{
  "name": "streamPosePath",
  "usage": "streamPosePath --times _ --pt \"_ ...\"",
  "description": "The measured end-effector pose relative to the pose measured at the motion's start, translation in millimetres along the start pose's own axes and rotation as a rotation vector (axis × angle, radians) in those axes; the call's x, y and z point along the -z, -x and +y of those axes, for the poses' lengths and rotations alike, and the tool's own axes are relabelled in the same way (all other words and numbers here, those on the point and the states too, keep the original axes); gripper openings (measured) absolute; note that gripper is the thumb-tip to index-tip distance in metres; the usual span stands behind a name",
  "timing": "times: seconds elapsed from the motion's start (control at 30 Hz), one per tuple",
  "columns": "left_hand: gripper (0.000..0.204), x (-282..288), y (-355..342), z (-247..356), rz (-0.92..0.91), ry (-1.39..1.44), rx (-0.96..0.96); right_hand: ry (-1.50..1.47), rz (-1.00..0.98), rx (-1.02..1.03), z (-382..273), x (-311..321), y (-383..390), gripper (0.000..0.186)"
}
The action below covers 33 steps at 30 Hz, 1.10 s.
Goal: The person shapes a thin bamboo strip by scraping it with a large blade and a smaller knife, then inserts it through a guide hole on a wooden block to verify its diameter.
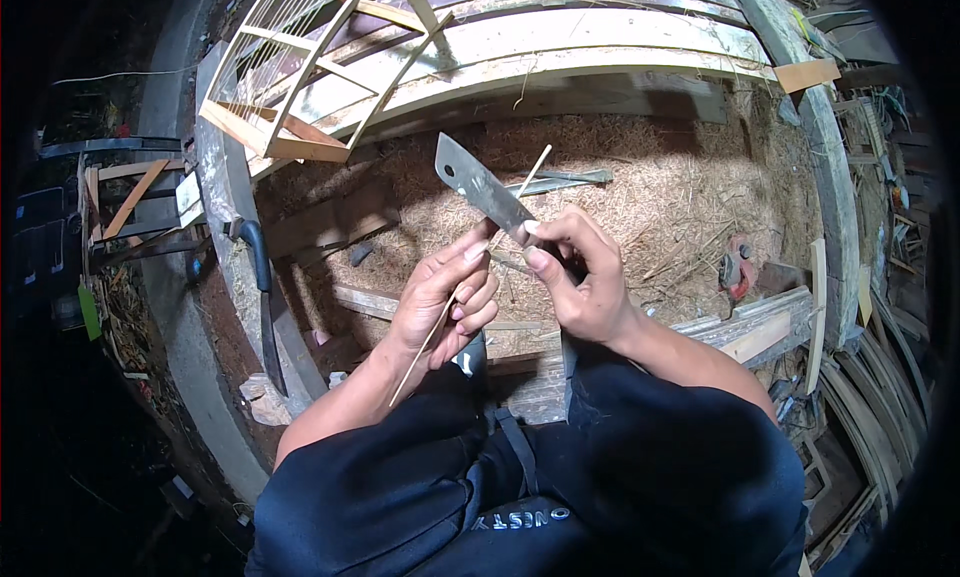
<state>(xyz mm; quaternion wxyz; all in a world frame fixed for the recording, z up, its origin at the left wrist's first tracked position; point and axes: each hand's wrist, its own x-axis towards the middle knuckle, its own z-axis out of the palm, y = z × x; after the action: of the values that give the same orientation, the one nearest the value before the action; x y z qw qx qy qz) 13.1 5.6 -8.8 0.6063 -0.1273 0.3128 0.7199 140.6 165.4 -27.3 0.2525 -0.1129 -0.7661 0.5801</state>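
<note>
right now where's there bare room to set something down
Clearest is the pale plank, between the slatted wooden frame on its left and the brown wood piece at right. Crowded: the left beam, with its blue-handled tool, and the middle, where the left hand holds a thin stick, the right hand a metal blade.

From the person's head, one wide fisheye view looks steeply down past dark-blue fabric clothing [380,492], with the bare left hand [440,302] and bare right hand [583,277] near, shaving-strewn brown ground [650,212] beyond.
</note>
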Motion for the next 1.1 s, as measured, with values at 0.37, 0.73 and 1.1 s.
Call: streamPosePath --times 0.37,0.73,1.1 --pt "0.040 1 4 3 -0.116 0.170 0.049 -0.071 -0.114 -0.010 0 -2 8 0.013" --pt "0.050 9 2 5 -0.210 0.210 0.083 -0.040 -0.032 0.010 7 7 0 0.014" --pt "0.059 2 3 7 -0.242 0.175 0.107 -0.068 0.026 -0.167 11 13 1 0.011"
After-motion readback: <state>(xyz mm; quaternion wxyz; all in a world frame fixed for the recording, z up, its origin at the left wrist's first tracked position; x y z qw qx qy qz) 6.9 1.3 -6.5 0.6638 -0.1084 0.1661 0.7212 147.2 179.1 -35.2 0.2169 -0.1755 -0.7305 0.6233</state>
